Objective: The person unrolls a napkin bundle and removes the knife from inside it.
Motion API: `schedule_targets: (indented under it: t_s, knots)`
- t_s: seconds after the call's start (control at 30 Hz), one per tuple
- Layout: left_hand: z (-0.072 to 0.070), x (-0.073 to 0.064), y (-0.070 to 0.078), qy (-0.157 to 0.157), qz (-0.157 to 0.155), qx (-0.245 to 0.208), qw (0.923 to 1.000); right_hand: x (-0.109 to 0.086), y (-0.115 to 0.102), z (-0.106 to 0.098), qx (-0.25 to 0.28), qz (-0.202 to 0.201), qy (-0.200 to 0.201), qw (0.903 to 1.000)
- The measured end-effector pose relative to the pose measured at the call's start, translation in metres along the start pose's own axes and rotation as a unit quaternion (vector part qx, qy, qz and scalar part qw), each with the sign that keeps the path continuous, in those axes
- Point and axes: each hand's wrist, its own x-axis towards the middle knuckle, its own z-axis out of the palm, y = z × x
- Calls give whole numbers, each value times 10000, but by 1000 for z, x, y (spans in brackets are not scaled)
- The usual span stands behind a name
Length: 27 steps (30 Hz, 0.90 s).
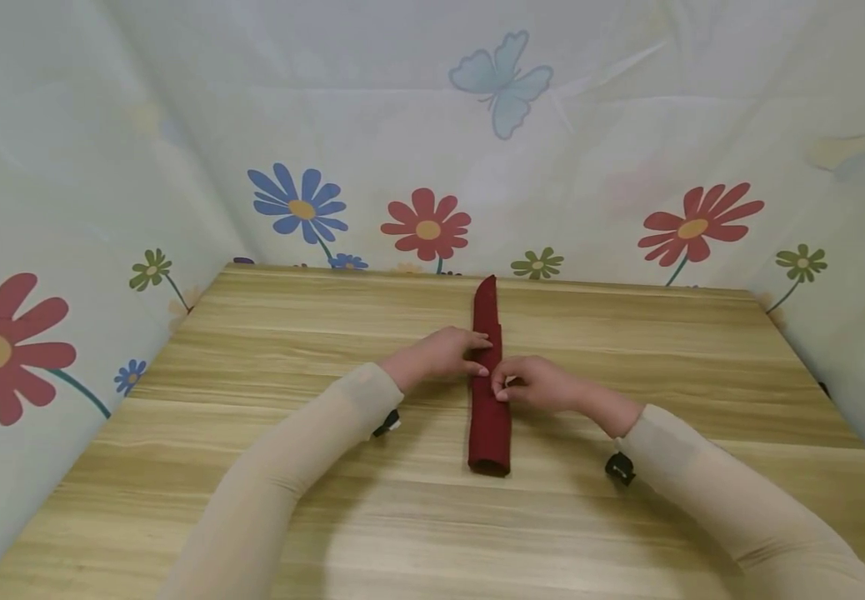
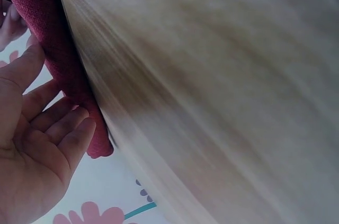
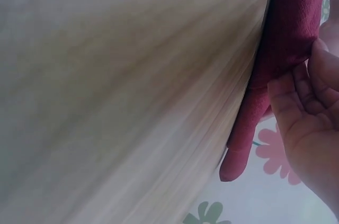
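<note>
The tabletop (image 1: 312, 333) carries the cloth (image 1: 488, 433), a narrow roll pointing away from you. Your present step appears to be tightening it; the next move likely calls for even pressure. It lies between your left grip (image 1: 450, 352), fingers spread against one side, and your right grip (image 1: 542, 385), pinching the opposite side near mid-length.

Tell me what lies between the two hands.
The red cloth, with the left hand and right hand touching it from opposite sides, as the head view shows.
</note>
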Motion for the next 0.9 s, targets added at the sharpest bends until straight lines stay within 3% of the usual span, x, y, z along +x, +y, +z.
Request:
schedule_targets:
  t_s: [0.23, 0.53, 0.9]
  knots:
    - [0, -1, 0, -3, -119, -80, 9999, 3, -3, -1, 44, 202, -208, 9996]
    - [-2, -4, 3, 34, -63, -61, 10000, 8, -15, 5, -418, 399, -354, 9977]
    - [-3, -3, 4, 41, -51, -84, 9999, -1, -7, -2, 229, 231, -483, 9983]
